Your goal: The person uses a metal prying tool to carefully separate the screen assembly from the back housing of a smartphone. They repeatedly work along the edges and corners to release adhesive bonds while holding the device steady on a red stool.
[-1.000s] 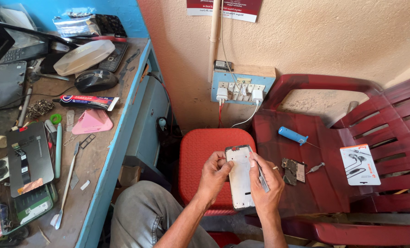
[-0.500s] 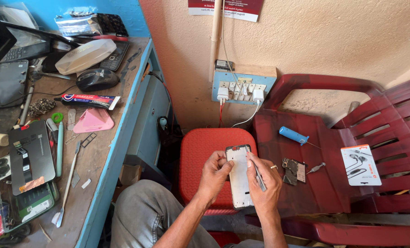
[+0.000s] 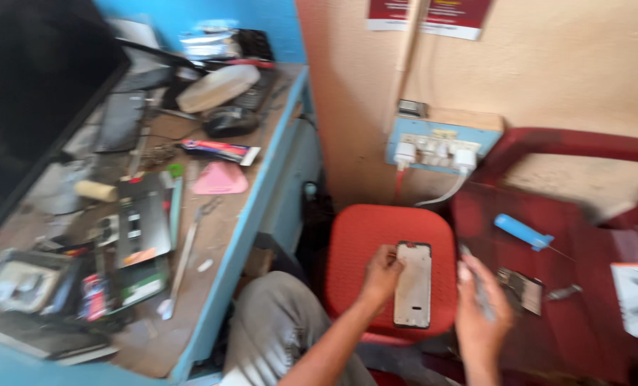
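Note:
My left hand [image 3: 380, 277] grips the left edge of a phone frame [image 3: 413, 284], pale inside with a dark rim, held upright over a red stool [image 3: 376, 229]. My right hand [image 3: 482, 309] is off the phone, a little to its right, and holds a thin metal tool [image 3: 476, 282] between the fingers. The picture is blurred by motion, so the tool's shape is unclear. My knee in grey trousers [image 3: 279, 322] is below the stool.
A blue-edged workbench [image 3: 244, 214] on the left carries tweezers [image 3: 184, 257], a pink pick [image 3: 219, 179], a glue tube [image 3: 219, 151], phone parts and a dark monitor [image 3: 33, 107]. A red plastic chair [image 3: 547, 271] on the right holds a blue screwdriver [image 3: 522, 231], small parts [image 3: 522, 288] and a white card [image 3: 637, 297]. A socket board [image 3: 437, 146] hangs on the wall.
My right hand has come off the phone and moved right with the tool. The view has swung to the left, showing more of the workbench.

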